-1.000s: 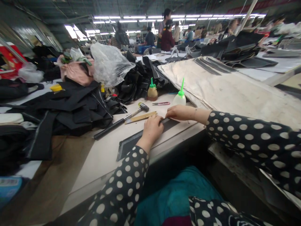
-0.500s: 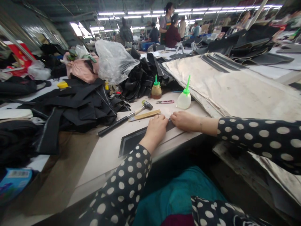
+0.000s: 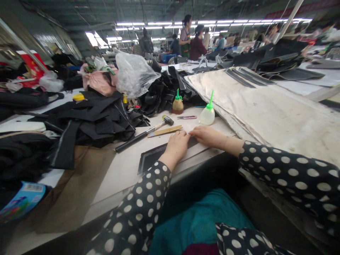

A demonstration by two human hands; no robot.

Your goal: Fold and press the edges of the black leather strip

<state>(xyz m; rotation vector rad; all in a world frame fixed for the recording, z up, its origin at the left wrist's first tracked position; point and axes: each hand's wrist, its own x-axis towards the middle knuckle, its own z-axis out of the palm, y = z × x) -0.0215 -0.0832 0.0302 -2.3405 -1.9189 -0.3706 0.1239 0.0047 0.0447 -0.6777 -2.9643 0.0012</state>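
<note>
Fingertips [image 3: 192, 133] of the right hand [image 3: 206, 136] gather narrowly at the dark strip [image 3: 151, 156]; whether they pinch its edge cannot be told. The left hand [image 3: 177, 146] lies over the strip, palm down with bent fingers, its underside hidden, so grip and simple pressure cannot be distinguished. The strip lies on the pale surface [image 3: 110, 184] in front of the person, its near-left end exposed and bordered by a lighter line. Sound practice here probably requires the left hand to bear down evenly while the right works along the edge in short, controlled stretches, keeping the strip straight and free of creases.

Just beyond the hands lie a wooden stick [image 3: 166, 131] and a hammer [image 3: 136, 139], then snips [image 3: 187, 117] and a clear bottle [image 3: 207, 116] with a green nozzle. An amber bottle [image 3: 177, 106] stands farther back. A heap of black pieces [image 3: 99, 115] lies to the left; a cloth-covered board [image 3: 268, 106] extends to the right. Several people occupy the background.
</note>
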